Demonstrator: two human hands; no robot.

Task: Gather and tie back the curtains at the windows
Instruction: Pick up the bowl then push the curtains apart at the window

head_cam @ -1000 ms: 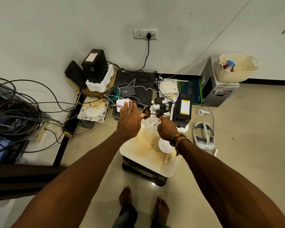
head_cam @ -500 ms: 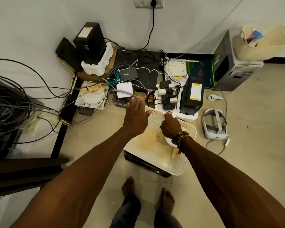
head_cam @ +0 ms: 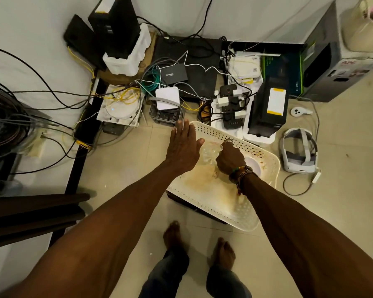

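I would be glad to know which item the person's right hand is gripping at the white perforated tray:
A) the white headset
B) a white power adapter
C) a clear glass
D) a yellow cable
C: the right hand has its fingers curled round a clear glass, held just above the floor of the white perforated tray.

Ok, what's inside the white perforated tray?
A clear glass gripped by the right hand, a white bowl half hidden under that hand, and brown stains. The forearm hides part of the tray.
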